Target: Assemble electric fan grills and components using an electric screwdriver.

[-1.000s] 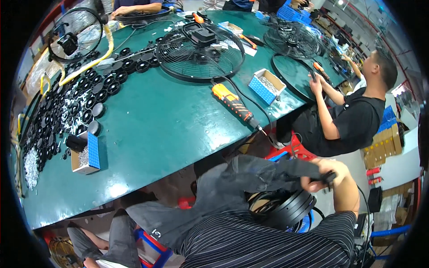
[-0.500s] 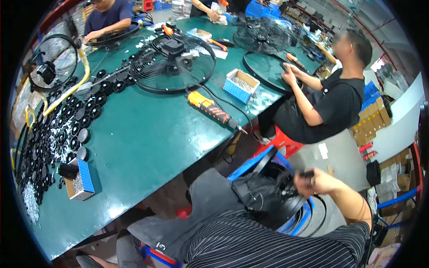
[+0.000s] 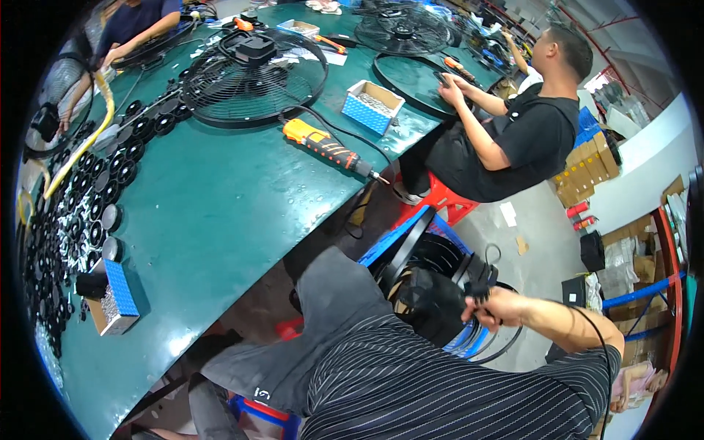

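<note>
My right hand [image 3: 497, 308] is closed around a black fan part [image 3: 478, 284], low on the right over a blue crate [image 3: 381, 246]. The fingers cover much of this part, so its exact kind is hard to tell. A thin black cord [image 3: 598, 330] hangs across my right forearm. Next to the hand, a dark bulky piece [image 3: 433, 297] and black fan rings [image 3: 440, 253] sit at the crate. My left hand is out of the picture.
On the green table [image 3: 213, 213] lie an orange power screwdriver [image 3: 326, 149], a fan with a wire guard [image 3: 253, 81], a box of screws [image 3: 372, 106], another parts box [image 3: 114, 301] and many black round knobs [image 3: 95, 191]. A co-worker [image 3: 524, 125] sits on a red stool [image 3: 440, 202].
The view has shifted, so the table sits further left and higher. My right hand has moved slightly down with the black part, and a cord now lies over my forearm.
</note>
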A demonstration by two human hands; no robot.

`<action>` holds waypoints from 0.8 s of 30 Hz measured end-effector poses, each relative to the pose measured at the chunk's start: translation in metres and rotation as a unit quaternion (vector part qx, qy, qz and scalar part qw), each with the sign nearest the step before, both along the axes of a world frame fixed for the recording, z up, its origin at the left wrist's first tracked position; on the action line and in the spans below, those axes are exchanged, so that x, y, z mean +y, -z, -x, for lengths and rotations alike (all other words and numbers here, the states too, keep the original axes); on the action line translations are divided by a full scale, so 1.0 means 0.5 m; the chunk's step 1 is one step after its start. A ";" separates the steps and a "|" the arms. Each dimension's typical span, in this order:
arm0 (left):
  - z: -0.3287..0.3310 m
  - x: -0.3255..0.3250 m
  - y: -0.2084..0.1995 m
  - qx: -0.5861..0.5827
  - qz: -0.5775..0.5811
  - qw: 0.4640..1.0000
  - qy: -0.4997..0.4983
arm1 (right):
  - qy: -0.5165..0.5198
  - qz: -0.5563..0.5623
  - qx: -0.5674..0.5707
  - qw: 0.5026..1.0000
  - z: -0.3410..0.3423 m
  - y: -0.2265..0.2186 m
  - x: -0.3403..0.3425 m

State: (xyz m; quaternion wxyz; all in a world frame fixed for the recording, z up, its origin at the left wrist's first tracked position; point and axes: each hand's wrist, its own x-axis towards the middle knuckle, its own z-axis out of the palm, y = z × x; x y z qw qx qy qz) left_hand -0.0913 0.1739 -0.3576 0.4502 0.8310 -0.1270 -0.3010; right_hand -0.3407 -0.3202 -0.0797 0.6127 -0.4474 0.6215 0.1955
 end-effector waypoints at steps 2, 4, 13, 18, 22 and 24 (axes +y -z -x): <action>-0.002 0.005 -0.001 -0.001 0.004 1.000 -0.025 | 0.045 -0.085 0.028 0.995 0.052 0.047 0.016; -0.003 0.011 -0.004 -0.002 0.007 0.999 -0.050 | 0.086 -0.178 0.044 0.979 0.112 0.100 0.034; 0.068 0.103 -0.080 -0.028 -0.030 0.973 -0.225 | 0.062 -0.281 0.134 0.948 0.202 0.409 0.035; 0.176 0.133 -0.143 -0.049 -0.063 0.931 -0.356 | -0.073 -0.285 0.119 0.948 0.034 0.507 -0.042; 0.239 0.133 -0.188 -0.046 -0.080 0.909 -0.407 | -0.122 -0.284 0.109 0.945 -0.013 0.536 -0.048; 0.259 0.128 -0.205 -0.037 -0.082 0.905 -0.416 | -0.126 -0.279 0.105 0.946 -0.005 0.535 -0.044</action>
